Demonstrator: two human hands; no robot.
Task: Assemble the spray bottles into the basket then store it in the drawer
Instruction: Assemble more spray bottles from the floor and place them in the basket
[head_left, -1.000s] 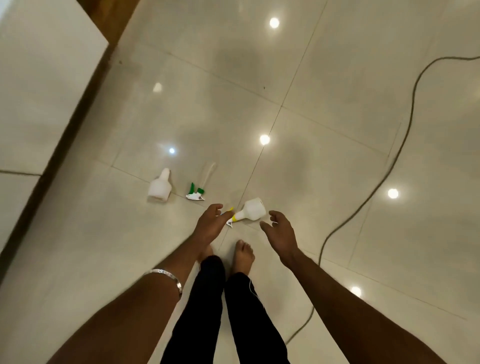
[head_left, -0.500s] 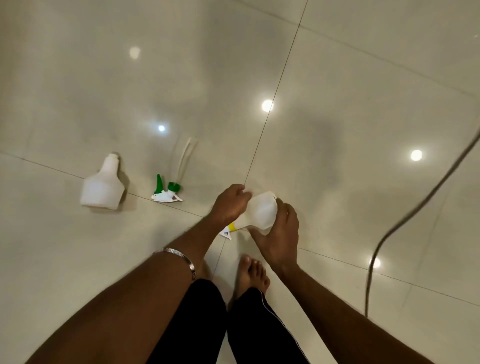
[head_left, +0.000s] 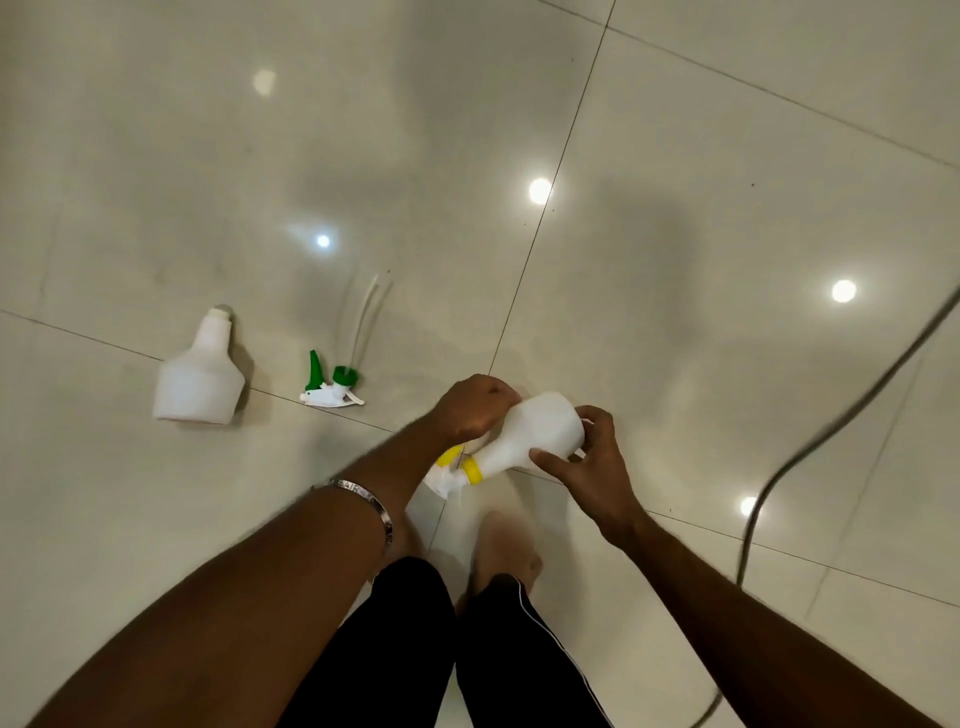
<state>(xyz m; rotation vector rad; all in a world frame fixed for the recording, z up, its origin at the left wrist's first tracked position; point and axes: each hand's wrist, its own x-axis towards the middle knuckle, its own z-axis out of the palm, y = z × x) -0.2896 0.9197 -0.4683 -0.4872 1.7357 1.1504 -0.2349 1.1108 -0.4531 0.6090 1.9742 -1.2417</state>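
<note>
While my right hand (head_left: 597, 467) and left hand (head_left: 475, 413) both clasp the yellow-collared white plastic spray bottle (head_left: 540, 436) at frame centre, a green trigger nozzle (head_left: 332, 387) lies left.

A white bottle (head_left: 540, 434) with a yellow collar (head_left: 472, 469), a second plain white bottle (head_left: 199, 371), a green-and-white spray head (head_left: 332, 387), black trousers (head_left: 415, 649) with a thin white side stripe, a silver bracelet (head_left: 371, 506) and a dark cable (head_left: 810, 441) are seen on glossy cream floor tiles (head_left: 727, 208) crossed by dark grout lines.
</note>
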